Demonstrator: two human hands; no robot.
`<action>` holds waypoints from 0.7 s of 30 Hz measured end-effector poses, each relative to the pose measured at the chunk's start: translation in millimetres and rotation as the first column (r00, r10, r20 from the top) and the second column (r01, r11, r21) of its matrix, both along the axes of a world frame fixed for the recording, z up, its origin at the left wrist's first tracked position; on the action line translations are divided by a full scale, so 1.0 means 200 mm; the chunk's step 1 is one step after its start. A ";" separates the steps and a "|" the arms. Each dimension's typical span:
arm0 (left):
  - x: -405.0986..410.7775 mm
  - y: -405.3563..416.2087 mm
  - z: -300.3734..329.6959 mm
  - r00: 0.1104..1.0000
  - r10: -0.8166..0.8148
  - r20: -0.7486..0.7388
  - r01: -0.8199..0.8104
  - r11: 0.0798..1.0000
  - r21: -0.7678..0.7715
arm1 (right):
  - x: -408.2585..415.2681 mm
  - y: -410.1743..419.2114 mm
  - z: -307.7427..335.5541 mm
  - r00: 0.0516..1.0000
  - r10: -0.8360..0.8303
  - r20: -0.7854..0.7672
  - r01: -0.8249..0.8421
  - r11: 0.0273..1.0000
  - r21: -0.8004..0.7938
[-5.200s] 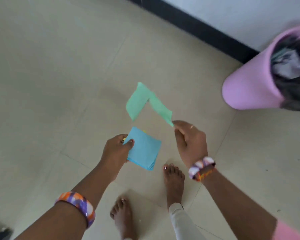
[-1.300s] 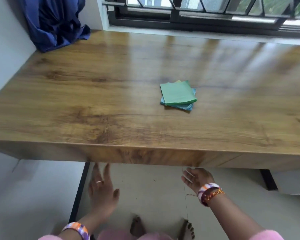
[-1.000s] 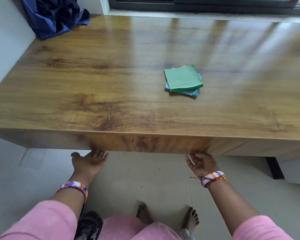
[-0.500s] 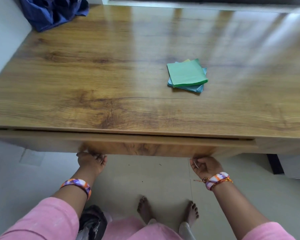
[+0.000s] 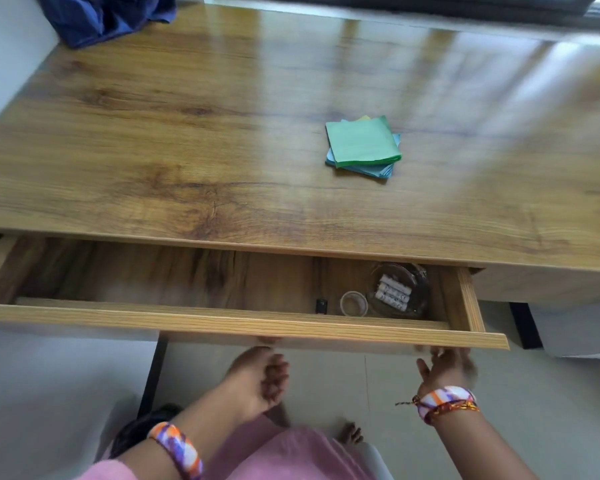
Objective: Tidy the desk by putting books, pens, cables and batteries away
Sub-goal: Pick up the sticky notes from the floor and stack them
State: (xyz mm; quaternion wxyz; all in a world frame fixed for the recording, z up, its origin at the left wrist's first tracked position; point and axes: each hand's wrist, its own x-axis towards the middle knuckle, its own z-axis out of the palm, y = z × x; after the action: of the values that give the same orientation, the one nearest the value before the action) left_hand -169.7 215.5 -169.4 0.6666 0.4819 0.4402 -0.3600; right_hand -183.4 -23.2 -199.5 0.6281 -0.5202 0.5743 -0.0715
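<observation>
Your left hand hangs loosely curled, holding nothing, just below the open wooden drawer; right hand blurred at its front edge, grip unclear.

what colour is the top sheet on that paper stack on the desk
Green; the top sheet lies over blue ones, seen in the head view.

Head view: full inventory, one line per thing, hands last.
Desk: 1, brown wood, fills the upper frame.
Drawer: 1, wood, pulled open under the desk.
Paper stack: 1, green over blue, on the desk right of centre.
Cloth: 1, dark blue, far left desk corner.
Glass dish: 1, clear, drawer's right end.
Batteries: several, white, in the dish.
Tape roll: 1, clear, left of the dish.
Small black item: 1, beside the tape.
Left hand: below the drawer front, fingers loosely curled.
Right hand: blurred, at the drawer front's underside.
</observation>
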 end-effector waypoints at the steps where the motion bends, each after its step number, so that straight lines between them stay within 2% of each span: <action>1: -0.02 -0.06 0.06 0.979 -0.194 0.063 0.194 0.981 -0.002 | 0.00 -0.01 0.02 0.996 -0.078 0.034 0.080 0.996 -0.046; 2: -0.03 -0.12 0.14 0.911 -0.385 0.150 0.384 0.923 0.038 | 0.00 -0.03 0.04 0.977 -0.184 0.105 0.193 0.978 -0.078; 3: -0.05 -0.17 0.20 0.819 -0.512 0.260 0.504 0.858 0.103 | 0.01 -0.05 0.08 0.948 -0.278 0.155 0.297 0.947 -0.123; 4: -0.05 -0.22 0.28 0.697 -0.609 0.380 0.591 0.787 0.178 | 0.02 -0.06 0.12 0.941 -0.296 0.164 0.327 0.921 -0.214; 5: -0.05 -0.25 0.33 0.579 -0.648 0.494 0.608 0.747 0.269 | 0.02 -0.07 0.15 0.947 -0.277 0.161 0.315 0.899 -0.306; 7: -0.04 -0.26 0.42 0.293 -0.691 0.661 0.495 0.701 0.513 | 0.00 -0.08 0.21 0.966 -0.161 0.203 0.247 0.804 -0.540; 8: -0.03 -0.25 0.43 0.124 -0.737 0.664 0.362 0.657 0.662 | -0.01 -0.07 0.24 0.970 -0.040 0.241 0.201 0.693 -0.692; 9: -0.02 -0.24 0.46 -0.018 -0.812 0.583 0.200 0.569 0.798 | -0.05 -0.06 0.29 0.953 0.138 0.268 0.154 0.541 -0.827; 10: 0.00 -0.23 0.47 -0.098 -0.893 0.439 0.043 0.437 0.899 | -0.07 -0.04 0.34 0.912 0.331 0.244 0.111 0.374 -0.921; 11: 0.02 -0.22 0.48 -0.105 -0.960 0.261 -0.039 0.266 0.963 | -0.09 -0.02 0.37 0.849 0.496 0.181 0.067 0.240 -0.969; 12: 0.05 -0.21 0.47 -0.073 -0.994 0.078 -0.060 0.082 0.995 | -0.10 0.00 0.40 0.765 0.638 0.085 -0.003 0.136 -0.991; 13: 0.05 -0.19 0.46 -0.048 -0.997 -0.066 -0.021 -0.065 0.998 | -0.11 0.03 0.42 0.660 0.751 -0.029 -0.112 0.061 -0.992; 14: 0.05 -0.19 0.45 -0.033 -0.987 -0.160 0.025 -0.161 0.987 | -0.13 0.06 0.43 0.538 0.830 -0.148 -0.247 -0.013 -0.969; 15: 0.03 -0.18 0.43 -0.030 -0.976 -0.216 0.060 -0.218 0.974 | -0.14 0.10 0.44 0.429 0.865 -0.259 -0.371 -0.093 -0.924; 16: 0.00 -0.18 0.42 -0.041 -0.969 -0.245 0.043 -0.247 0.968 | -0.17 0.12 0.44 0.368 0.866 -0.340 -0.448 -0.155 -0.880; 17: -0.02 -0.18 0.41 -0.040 -0.966 -0.254 0.018 -0.255 0.967 | -0.18 0.14 0.44 0.352 0.854 -0.383 -0.493 -0.179 -0.852; 18: -0.05 -0.18 0.40 -0.036 -0.966 -0.255 -0.002 -0.255 0.967 | -0.20 0.15 0.45 0.359 0.851 -0.383 -0.520 -0.159 -0.840; 19: -0.07 -0.17 0.41 -0.028 -0.966 -0.259 0.007 -0.259 0.966 | -0.22 0.16 0.48 0.368 0.849 -0.379 -0.550 -0.130 -0.825; 21: -0.11 -0.17 0.42 -0.022 -0.965 -0.261 0.051 -0.262 0.964 | -0.26 0.16 0.53 0.359 0.823 -0.440 -0.609 -0.151 -0.779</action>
State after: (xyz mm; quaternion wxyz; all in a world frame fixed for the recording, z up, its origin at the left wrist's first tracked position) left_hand -192.4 182.2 -85.6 0.0071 0.9803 -0.1692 -0.1019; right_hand -235.2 9.6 -93.4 0.2352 -0.9706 -0.0223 -0.0466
